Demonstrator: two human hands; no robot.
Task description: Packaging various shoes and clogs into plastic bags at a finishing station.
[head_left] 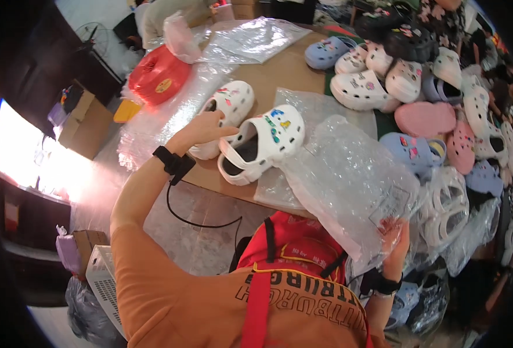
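A pair of white clogs stands on the brown table in front of me: the left clog (233,100) lies slightly farther off, while the right clog (277,136) carries blue, green and yellow charms. My left hand (205,130) reaches over the heel end of the pair, thumb and forefinger stretched apart; its other fingers are hidden. A clear plastic bag (349,168) spreads beside the right clog and hangs over the table's near edge. At the bag's lower right corner, my right hand (393,240) is closed on it, seen partly through the film.
A red roll of strapping or twine (159,75) sits at the far left on plastic sheeting. Flat clear bags (256,40) lie at the back. Many-coloured clogs (358,90) pile up on the right. A cable (204,225) hangs from my left wrist.
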